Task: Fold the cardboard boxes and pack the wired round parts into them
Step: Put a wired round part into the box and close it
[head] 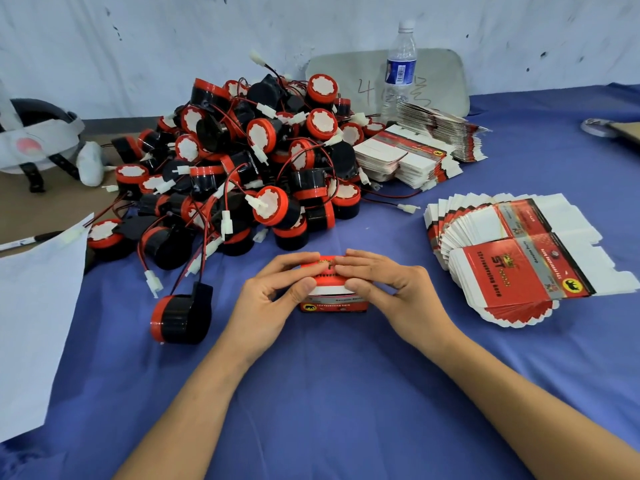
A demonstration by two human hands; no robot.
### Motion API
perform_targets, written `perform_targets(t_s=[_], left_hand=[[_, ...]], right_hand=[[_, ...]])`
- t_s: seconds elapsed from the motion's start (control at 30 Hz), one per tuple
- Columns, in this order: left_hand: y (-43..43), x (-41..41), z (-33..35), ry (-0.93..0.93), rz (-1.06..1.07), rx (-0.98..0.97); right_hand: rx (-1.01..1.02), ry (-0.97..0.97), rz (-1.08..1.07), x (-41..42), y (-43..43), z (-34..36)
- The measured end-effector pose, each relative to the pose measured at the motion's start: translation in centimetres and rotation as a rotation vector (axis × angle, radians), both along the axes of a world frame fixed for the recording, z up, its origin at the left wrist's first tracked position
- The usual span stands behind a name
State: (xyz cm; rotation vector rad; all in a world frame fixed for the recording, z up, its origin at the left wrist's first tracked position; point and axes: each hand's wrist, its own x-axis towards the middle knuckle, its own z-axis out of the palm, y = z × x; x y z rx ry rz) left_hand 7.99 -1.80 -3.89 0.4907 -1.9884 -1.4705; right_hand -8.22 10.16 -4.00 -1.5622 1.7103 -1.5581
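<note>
At table centre on the blue cloth (311,393), left hand (273,299) and right hand (388,292) both pinch a half-folded red carton (334,304) at its 9 and 3 o'clock ends, thin card, light, crushable, likely best held by creased edges; wired buzzers (270,206) heaped at 11 o'clock.

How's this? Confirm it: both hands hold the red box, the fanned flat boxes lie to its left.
Wrong side. Head view: left hand and right hand hold the red box, but the fanned flat boxes lie to its right.
</note>
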Motion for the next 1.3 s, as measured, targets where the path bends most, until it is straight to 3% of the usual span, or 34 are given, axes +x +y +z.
perform_targets(t_s=[0.17, 0.33, 0.73, 1.03, 1.3], left_hand=[[-0.2, 0.1, -0.1, -0.007, -0.018, 0.003], [-0.6, 0.1, -0.4, -0.050, -0.022, -0.099], [-0.1, -0.6, -0.4, -0.032, 0.064, -0.225], [0.4, -0.4, -0.7, -0.055, 0.116, -0.370], [0.2, -0.4, -1.0, -0.124, 0.185, -0.787]], right_hand=[[-0.031, 0.115, 0.000, -0.3, 0.1, -0.2], [-0.120, 0.383, -0.033, -0.6, 0.2, -0.6], [-0.110, 0.334, -0.085, -0.6, 0.2, -0.5], [-0.089, 0.454, -0.080, -0.6, 0.4, -0.2], [-0.041, 0.635, 0.017, -1.3, 1.5, -0.8]])
